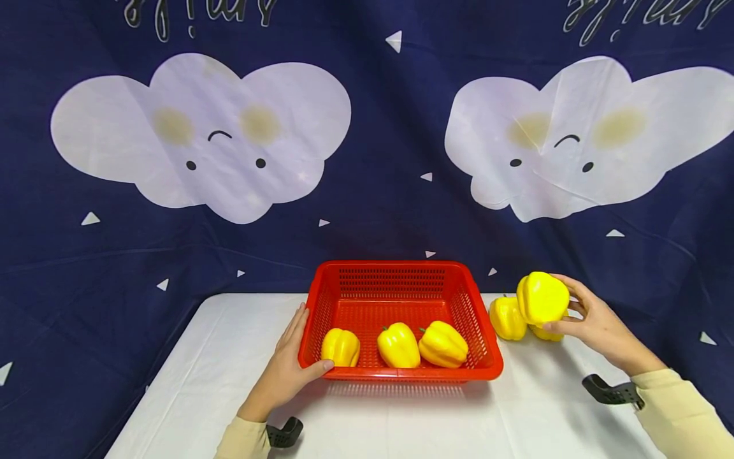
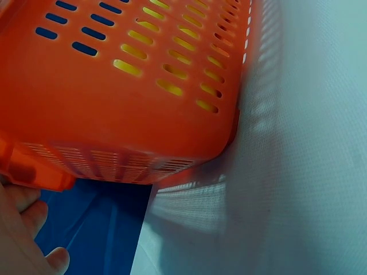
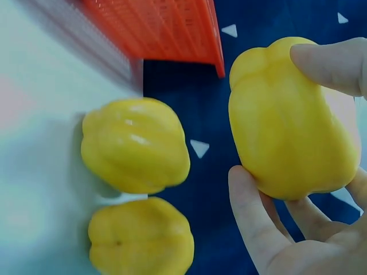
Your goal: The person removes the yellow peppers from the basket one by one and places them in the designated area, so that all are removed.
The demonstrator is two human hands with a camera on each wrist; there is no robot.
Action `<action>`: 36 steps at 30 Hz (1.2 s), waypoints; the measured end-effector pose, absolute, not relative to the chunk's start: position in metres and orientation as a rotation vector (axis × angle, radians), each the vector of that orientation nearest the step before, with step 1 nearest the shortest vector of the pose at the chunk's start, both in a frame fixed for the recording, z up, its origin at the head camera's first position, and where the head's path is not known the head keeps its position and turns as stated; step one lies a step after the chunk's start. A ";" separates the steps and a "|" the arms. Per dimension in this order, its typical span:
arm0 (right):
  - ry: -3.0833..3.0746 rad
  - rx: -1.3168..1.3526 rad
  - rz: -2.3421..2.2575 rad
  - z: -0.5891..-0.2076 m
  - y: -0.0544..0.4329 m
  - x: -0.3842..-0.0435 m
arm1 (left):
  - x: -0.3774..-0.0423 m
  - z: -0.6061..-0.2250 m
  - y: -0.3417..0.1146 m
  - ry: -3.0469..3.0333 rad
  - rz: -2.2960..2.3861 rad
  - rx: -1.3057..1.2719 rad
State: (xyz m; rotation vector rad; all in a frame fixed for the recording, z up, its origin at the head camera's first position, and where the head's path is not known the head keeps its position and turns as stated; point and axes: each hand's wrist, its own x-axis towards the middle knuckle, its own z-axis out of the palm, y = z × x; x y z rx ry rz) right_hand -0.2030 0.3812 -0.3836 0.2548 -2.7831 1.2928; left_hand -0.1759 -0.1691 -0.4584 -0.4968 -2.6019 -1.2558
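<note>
A red plastic basket point(image 1: 401, 375) stands on the table with three yellow bell peppers inside: one at the left point(image 1: 341, 347), one in the middle point(image 1: 398, 345) and one at the right point(image 1: 443, 345). My left hand point(image 1: 289, 360) grips the basket's front left corner, thumb over the front rim and fingers along the left side. Raised to the right of the basket, my right hand point(image 1: 590, 322) holds another yellow bell pepper point(image 3: 292, 120) between thumb and fingers. Below it in the right wrist view, two more bell peppers lie side by side, one nearer the basket point(image 3: 136, 146) and one farther point(image 3: 143, 238).
A white cloth point(image 1: 189, 382) covers the table. Behind it hangs a dark blue curtain point(image 1: 395, 127) printed with white clouds and small triangles. Black wrist mounts sit on the left wrist point(image 1: 285, 433) and the right wrist point(image 1: 610, 390).
</note>
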 end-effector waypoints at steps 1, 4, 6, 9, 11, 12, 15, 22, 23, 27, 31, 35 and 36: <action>-2.787 0.250 1.286 -0.384 0.384 -0.204 | -0.176 -0.458 -0.169 -2.601 -1.259 -0.497; -2.793 0.236 1.277 -0.385 0.391 -0.206 | -0.176 -0.459 -0.169 -2.600 -1.263 -0.500; -2.797 0.231 1.271 -0.386 0.396 -0.206 | -0.176 -0.458 -0.168 -2.599 -1.266 -0.500; -2.804 0.223 1.267 -0.388 0.402 -0.208 | -0.176 -0.458 -0.168 -2.599 -1.267 -0.496; -2.810 0.223 1.267 -0.388 0.405 -0.209 | -0.177 -0.458 -0.168 -2.599 -1.264 -0.492; -2.814 0.224 1.269 -0.388 0.407 -0.210 | -0.177 -0.458 -0.168 -2.600 -1.264 -0.491; -2.819 0.226 1.243 -0.388 0.412 -0.211 | -0.177 -0.458 -0.169 -2.604 -1.256 -0.487; -2.819 0.239 1.215 -0.390 0.424 -0.214 | -0.177 -0.458 -0.168 -2.594 -1.254 -0.501; -2.819 0.241 1.212 -0.391 0.426 -0.214 | -0.177 -0.458 -0.168 -2.592 -1.254 -0.504; -2.822 0.258 1.156 -0.393 0.436 -0.216 | -0.177 -0.458 -0.168 -2.587 -1.252 -0.512; -2.832 0.244 1.111 -0.396 0.444 -0.217 | -0.176 -0.458 -0.168 -2.592 -1.250 -0.510; -2.844 0.220 1.081 -0.398 0.452 -0.219 | -0.176 -0.459 -0.169 -2.596 -1.242 -0.505; -2.845 0.217 1.082 -0.399 0.453 -0.219 | -0.176 -0.459 -0.169 -2.597 -1.241 -0.502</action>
